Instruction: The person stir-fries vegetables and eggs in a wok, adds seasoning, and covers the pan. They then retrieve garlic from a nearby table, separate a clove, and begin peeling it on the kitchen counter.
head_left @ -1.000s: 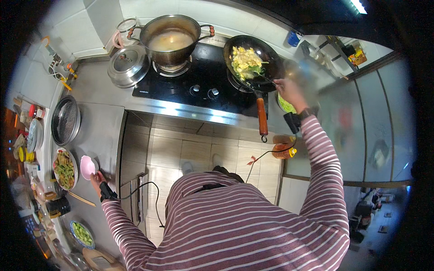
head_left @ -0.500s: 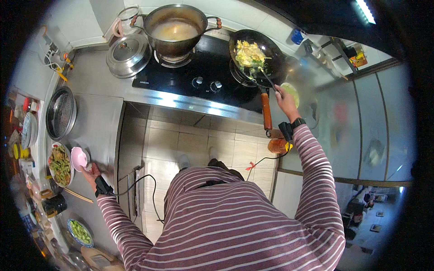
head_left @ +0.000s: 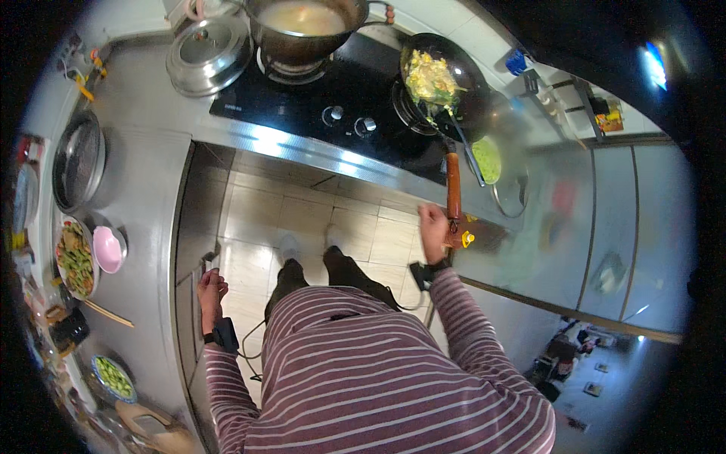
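Observation:
My left hand [head_left: 212, 293] is low beside the left counter's edge with its fingers curled. A small pale thing shows at its fingertips, too unclear to name. My right hand [head_left: 433, 233] hangs with curled fingers just left of the wok's wooden handle [head_left: 453, 185], apart from it, and nothing shows in it. Scrambled egg with green pieces [head_left: 433, 79] lies in the black wok [head_left: 473, 94] on the right burner. A dark-handled spatula [head_left: 467, 151] rests in the wok, its handle over the rim. The pink bowl [head_left: 110, 249] stands on the left counter.
A big pot [head_left: 333, 41] with pale liquid is on the left burner; its steel lid [head_left: 208, 57] lies beside it. A dish of food [head_left: 76, 261], chopsticks [head_left: 110, 313] and a steel pan [head_left: 79, 163] are on the left counter. A green bowl [head_left: 486, 160] and yellow-capped bottle [head_left: 466, 239] stand right.
My right hand has let go of the spatula and drawn back down and left. My left hand has left the pink bowl and moved right, off the counter. The view has shifted.

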`<state>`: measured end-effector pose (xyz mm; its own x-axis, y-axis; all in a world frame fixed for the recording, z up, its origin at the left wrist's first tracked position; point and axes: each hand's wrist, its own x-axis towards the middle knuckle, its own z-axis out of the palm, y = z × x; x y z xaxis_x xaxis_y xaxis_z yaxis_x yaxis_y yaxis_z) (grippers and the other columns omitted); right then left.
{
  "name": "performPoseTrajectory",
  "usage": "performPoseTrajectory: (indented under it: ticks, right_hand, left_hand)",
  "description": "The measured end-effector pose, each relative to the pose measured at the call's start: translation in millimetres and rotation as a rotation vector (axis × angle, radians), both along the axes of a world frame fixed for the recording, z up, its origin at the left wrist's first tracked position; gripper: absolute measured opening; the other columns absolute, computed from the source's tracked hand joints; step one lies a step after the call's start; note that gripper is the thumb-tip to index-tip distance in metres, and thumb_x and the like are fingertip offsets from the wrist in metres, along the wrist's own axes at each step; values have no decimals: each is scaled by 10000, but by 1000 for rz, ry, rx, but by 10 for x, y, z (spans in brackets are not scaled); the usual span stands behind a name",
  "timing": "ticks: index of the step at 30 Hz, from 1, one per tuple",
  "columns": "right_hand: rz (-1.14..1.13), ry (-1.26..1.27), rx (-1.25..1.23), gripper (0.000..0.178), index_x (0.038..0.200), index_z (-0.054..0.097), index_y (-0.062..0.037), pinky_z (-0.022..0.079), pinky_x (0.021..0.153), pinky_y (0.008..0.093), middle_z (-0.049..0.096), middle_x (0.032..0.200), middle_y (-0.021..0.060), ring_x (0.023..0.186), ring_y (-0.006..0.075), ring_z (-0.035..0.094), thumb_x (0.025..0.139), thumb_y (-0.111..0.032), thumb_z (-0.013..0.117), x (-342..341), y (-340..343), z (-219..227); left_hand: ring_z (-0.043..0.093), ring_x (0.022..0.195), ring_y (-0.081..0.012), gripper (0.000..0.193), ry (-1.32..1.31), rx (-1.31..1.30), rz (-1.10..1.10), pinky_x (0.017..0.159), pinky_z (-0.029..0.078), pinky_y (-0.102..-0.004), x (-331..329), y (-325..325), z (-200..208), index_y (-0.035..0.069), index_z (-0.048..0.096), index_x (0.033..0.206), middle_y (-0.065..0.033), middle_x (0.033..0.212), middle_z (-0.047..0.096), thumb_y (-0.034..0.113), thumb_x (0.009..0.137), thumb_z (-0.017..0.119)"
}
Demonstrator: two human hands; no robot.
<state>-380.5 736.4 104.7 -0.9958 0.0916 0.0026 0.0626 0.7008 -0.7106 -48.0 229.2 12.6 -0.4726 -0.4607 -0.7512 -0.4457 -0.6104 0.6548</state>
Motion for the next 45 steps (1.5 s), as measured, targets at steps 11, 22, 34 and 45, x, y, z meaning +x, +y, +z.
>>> performPoseTrajectory:
  ticks: [11,22,34,45]
  right_hand:
    - [243,268,137,530,1268,578,9,463,934,407,601,1164,174,1094,316,562,851,-264,757,-1378,-1759,-190]
    - [322,207,-186,329,1206,632,-23,467,837,243,662,1028,26,909,91,579,922,-176,697,-1583,-1780,-488]
    - [248,133,-85,386,1262,603,7,449,885,256,655,1106,47,960,114,564,940,-196,671,-1569,-1827,-445]
    - [246,122,-106,383,1278,596,6,441,898,252,650,1116,41,965,113,559,944,-169,659,-1569,-1841,-449]
  left_hand:
    - [400,473,-69,189,-338,132,394,405,373,-243,2075,790,-1073,32,620,1031,-9,632,515,202,951,629]
    - [398,496,-95,254,-366,226,408,428,324,-271,2804,2003,-1519,1,600,1145,-14,640,480,201,998,545]
    - [524,600,-106,281,-429,317,329,516,421,-244,2617,2025,-1568,56,613,1187,-25,777,575,251,990,568]
    - [555,677,-114,273,-411,363,308,622,482,-266,2487,1853,-1432,76,606,1203,-32,831,606,241,990,560]
